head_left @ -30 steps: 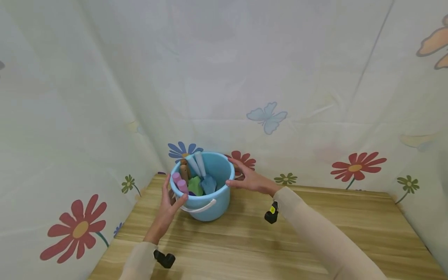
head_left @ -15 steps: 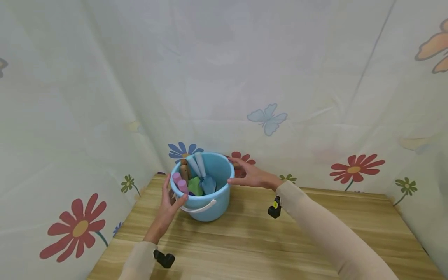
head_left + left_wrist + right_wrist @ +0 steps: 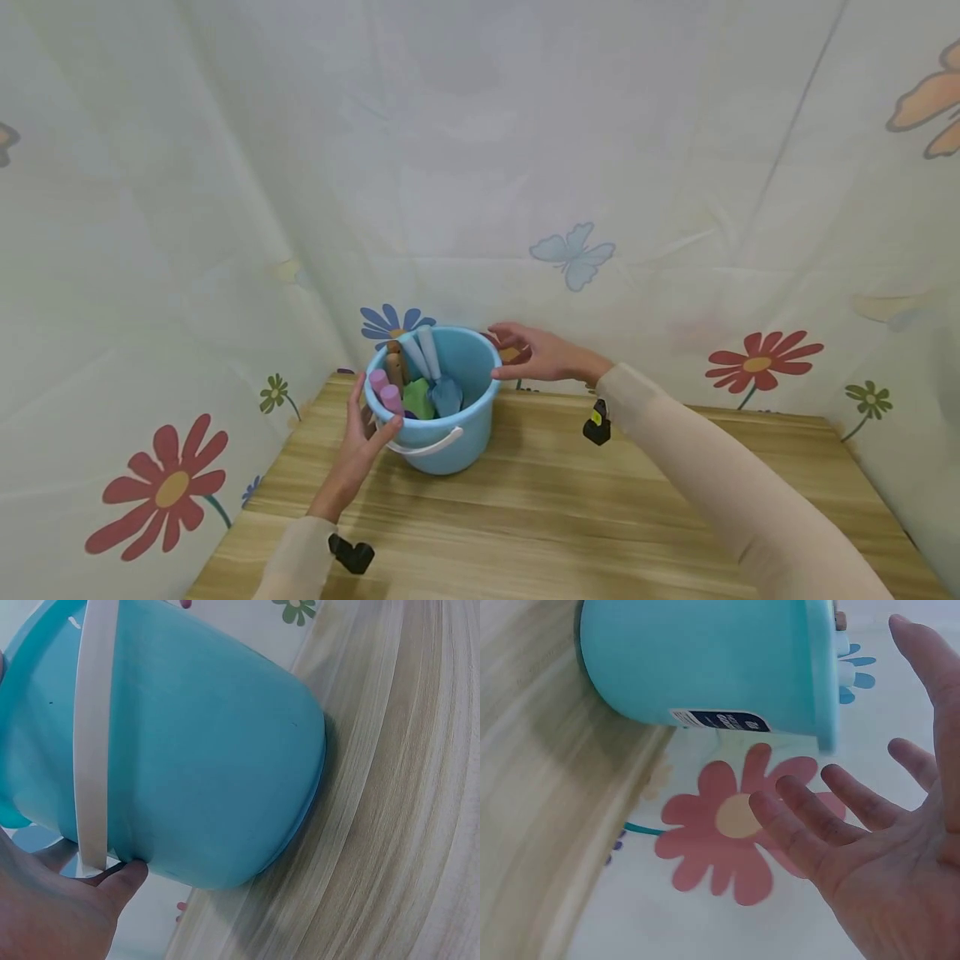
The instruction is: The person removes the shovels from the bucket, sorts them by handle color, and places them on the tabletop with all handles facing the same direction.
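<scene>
A light blue bucket [image 3: 450,446] stands upright on the wooden table, its white handle [image 3: 431,446] hanging down at the front. My left hand [image 3: 358,450] holds the bucket's left side, thumb at the rim and fingers around the outside. Off the right side of the rim, my right hand [image 3: 547,357] is spread with nothing in it; in the right wrist view its fingers stand apart from the bucket. Inside the bucket are a blue toy trowel [image 3: 447,396], pink round ends [image 3: 391,398], brown handles [image 3: 394,367] and a green piece [image 3: 418,400].
The wood-grain table [image 3: 600,517] reaches to a pale cloth backdrop [image 3: 637,167] printed with flowers and butterflies, close behind the bucket. A dark printed label [image 3: 727,720] is on the bucket's outer wall.
My right hand has come away from the bucket's rim, moving slightly up and to the right. The left hand and the bucket have stayed in place.
</scene>
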{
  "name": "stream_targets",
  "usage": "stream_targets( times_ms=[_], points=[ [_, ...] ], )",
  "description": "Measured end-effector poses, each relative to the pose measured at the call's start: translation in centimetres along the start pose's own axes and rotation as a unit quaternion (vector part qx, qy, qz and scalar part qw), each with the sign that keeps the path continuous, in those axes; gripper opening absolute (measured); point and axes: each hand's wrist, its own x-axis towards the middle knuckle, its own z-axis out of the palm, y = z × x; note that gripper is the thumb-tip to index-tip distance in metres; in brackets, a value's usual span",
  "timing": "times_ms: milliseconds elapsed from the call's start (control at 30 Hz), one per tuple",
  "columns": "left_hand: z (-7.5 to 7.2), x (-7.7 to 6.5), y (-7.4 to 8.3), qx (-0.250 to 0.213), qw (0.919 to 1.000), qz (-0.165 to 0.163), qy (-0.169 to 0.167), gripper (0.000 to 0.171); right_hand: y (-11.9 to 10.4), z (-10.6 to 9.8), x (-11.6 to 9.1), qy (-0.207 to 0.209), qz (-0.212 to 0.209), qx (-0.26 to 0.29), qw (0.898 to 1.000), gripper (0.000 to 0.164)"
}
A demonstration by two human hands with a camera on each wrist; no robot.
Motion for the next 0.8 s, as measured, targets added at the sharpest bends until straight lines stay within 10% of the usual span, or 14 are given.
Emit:
stream_targets(
  times_ms=[800],
  points=[
    [0.0, -0.2, 0.2, -0.006, 1.0000, 0.006, -0.002, 0.087, -4.4, -3.5, 1.9, -0.021, 0.001, -0.059, 0.998, 0.075]
  ],
)
